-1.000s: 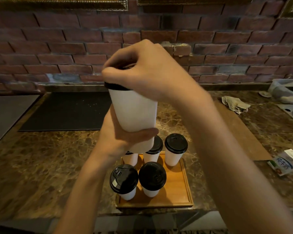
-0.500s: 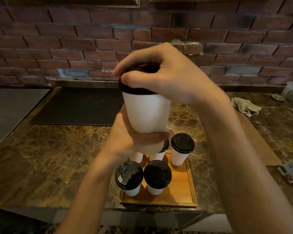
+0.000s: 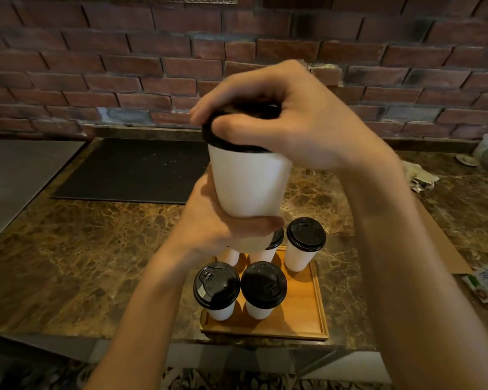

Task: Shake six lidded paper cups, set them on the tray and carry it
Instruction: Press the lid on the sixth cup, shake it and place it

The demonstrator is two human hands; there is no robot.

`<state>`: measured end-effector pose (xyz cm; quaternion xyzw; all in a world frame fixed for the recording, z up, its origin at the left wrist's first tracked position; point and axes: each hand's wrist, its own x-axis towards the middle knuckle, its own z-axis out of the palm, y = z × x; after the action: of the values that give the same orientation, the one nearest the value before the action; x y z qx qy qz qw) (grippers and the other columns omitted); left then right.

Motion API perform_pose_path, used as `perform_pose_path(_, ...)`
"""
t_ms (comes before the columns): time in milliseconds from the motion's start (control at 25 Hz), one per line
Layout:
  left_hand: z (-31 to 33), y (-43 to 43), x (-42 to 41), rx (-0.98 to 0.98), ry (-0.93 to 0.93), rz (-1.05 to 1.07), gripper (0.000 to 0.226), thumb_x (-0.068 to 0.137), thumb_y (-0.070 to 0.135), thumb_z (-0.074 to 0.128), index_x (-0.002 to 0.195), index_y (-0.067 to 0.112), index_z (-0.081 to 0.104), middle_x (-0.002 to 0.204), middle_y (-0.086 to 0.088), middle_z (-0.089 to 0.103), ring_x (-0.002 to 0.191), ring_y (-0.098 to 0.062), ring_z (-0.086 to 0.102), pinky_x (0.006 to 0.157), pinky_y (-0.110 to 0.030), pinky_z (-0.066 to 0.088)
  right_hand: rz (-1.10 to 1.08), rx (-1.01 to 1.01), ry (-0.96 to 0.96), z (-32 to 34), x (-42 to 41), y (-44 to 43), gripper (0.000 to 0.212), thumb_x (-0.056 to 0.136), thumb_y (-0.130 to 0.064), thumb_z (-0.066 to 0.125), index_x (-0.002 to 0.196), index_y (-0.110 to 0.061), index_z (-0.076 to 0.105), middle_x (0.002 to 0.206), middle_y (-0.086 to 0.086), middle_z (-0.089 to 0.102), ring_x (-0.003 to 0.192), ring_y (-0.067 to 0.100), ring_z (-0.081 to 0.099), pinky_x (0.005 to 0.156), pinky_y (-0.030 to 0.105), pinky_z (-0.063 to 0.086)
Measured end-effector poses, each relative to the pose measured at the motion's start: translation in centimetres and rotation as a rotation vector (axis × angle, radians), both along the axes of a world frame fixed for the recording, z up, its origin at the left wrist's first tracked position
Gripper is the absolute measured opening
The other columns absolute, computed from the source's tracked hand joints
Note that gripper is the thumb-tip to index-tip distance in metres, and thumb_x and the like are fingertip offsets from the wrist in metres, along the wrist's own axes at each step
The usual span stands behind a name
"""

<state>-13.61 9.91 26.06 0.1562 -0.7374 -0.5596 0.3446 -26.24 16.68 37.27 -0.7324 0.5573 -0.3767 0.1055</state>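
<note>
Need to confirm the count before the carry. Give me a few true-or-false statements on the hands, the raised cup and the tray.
1. The right hand covers the lid of the held cup. True.
2. The left hand rests on the tray. False: it grips the held cup's base, above the tray.
3. Five cups stand on the tray. True; two at the back are partly hidden by the left hand.
4. A cup fills the tray's near right corner. False: that corner is bare wood.
</note>
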Motion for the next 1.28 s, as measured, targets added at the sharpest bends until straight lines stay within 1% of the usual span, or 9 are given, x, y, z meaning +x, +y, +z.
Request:
perform_pose_path(80, -0.1, 0.6, -0.7, -0.007, 0.024, 0.114, 0.086, 0.044, 0.035, 0.089, 0.118, 0.036, 0.045, 0.106, 0.017, 0.061, 0.100, 0.006, 0.060, 0.070, -0.010, 0.051, -0.404, -0.068, 0.154, -1.1, 1.6, -0.7, 0.029, 0.092, -0.050, 0.052, 0.102, -0.033, 0.073, 0.095, -0.014, 0.069, 0.089, 0.006, 0.062, 0.072, 0.024, 0.052)
perform_pose_path(160, 0.0, 0.7, -0.7, -0.026, 0.035, 0.178, 0.087, 0.043, 0.033, 0.093, 0.114, 0.038, 0.044, 0.103, 0.020, 0.059, 0.097, 0.014, 0.057, 0.066, -0.004, 0.048, -0.622, -0.166, 0.237, -1.6, 2.8, -0.9, 0.033, 0.091, -0.055, 0.047, 0.097, -0.034, 0.072, 0.088, -0.015, 0.069, 0.082, 0.008, 0.060, 0.065, 0.026, 0.048)
perform_pose_path(280, 0.1, -0.1, 0.0, 0.004, 0.016, 0.115, 0.091, 0.044, 0.029, 0.093, 0.122, 0.030, 0.045, 0.107, 0.017, 0.063, 0.101, 0.001, 0.062, 0.071, -0.014, 0.053, -0.301, -0.093, 0.113, 0.0, 2.2, -0.1, 0.022, 0.094, -0.048, 0.054, 0.105, -0.036, 0.070, 0.099, -0.020, 0.068, 0.097, 0.000, 0.061, 0.083, 0.024, 0.053)
perform_pose_path(360, 0.3, -0.3, 0.2, 0.035, 0.003, 0.062, 0.094, 0.044, 0.031, 0.088, 0.128, 0.020, 0.046, 0.113, 0.006, 0.062, 0.103, -0.008, 0.063, 0.075, -0.022, 0.055, -0.174, -0.042, 0.098, 0.6, 1.4, 0.1, 0.021, 0.094, -0.043, 0.057, 0.108, -0.034, 0.070, 0.101, -0.021, 0.066, 0.099, -0.004, 0.059, 0.083, 0.016, 0.049)
perform_pose_path(560, 0.3, 0.0, 0.1, 0.038, 0.005, 0.024, 0.096, 0.044, 0.033, 0.085, 0.129, 0.015, 0.046, 0.112, 0.002, 0.063, 0.101, -0.011, 0.064, 0.072, -0.022, 0.055, -0.231, -0.056, 0.104, 0.1, 1.6, -0.3, 0.018, 0.094, -0.042, 0.057, 0.103, -0.035, 0.071, 0.098, -0.021, 0.066, 0.099, -0.003, 0.060, 0.086, 0.028, 0.052)
perform_pose_path(720, 0.4, -0.1, 0.0, 0.008, 0.031, 0.051, 0.080, 0.045, 0.035, 0.086, 0.114, 0.037, 0.046, 0.102, 0.027, 0.063, 0.098, 0.004, 0.062, 0.068, -0.011, 0.052, -0.275, -0.164, 0.052, 0.2, 2.0, -0.3, 0.019, 0.090, -0.039, 0.058, 0.094, -0.031, 0.075, 0.090, -0.017, 0.071, 0.091, 0.000, 0.064, 0.081, 0.028, 0.053)
perform_pose_path(960, 0.7, 0.0, -0.2, 0.003, 0.040, 0.028, 0.077, 0.048, 0.034, 0.085, 0.113, 0.038, 0.045, 0.100, 0.031, 0.062, 0.099, 0.005, 0.061, 0.069, -0.012, 0.052, -0.289, -0.175, 0.056, 0.7, 2.1, -0.3, 0.018, 0.090, -0.038, 0.059, 0.089, -0.030, 0.075, 0.081, -0.020, 0.065, 0.086, -0.003, 0.064, 0.078, 0.019, 0.052)
perform_pose_path(1120, 0.0, 0.1, 0.0, 0.030, 0.009, -0.043, 0.083, 0.052, 0.017, 0.090, 0.120, 0.029, 0.044, 0.100, 0.028, 0.064, 0.098, 0.004, 0.063, 0.068, -0.011, 0.052, -0.296, -0.183, 0.052, 0.9, 2.0, -0.3, 0.018, 0.091, -0.036, 0.059, 0.090, -0.029, 0.075, 0.082, -0.020, 0.065, 0.087, -0.003, 0.064, 0.078, 0.015, 0.051)
perform_pose_path(1280, -0.4, 0.4, 0.1, 0.055, 0.008, -0.011, 0.071, 0.051, 0.025, 0.083, 0.111, 0.033, 0.046, 0.096, 0.033, 0.063, 0.094, 0.009, 0.062, 0.064, -0.008, 0.051, -0.284, -0.182, 0.068, 1.3, 2.0, -0.1, 0.017, 0.092, -0.036, 0.057, 0.094, -0.029, 0.073, 0.085, -0.021, 0.063, 0.088, -0.005, 0.062, 0.078, 0.008, 0.048)
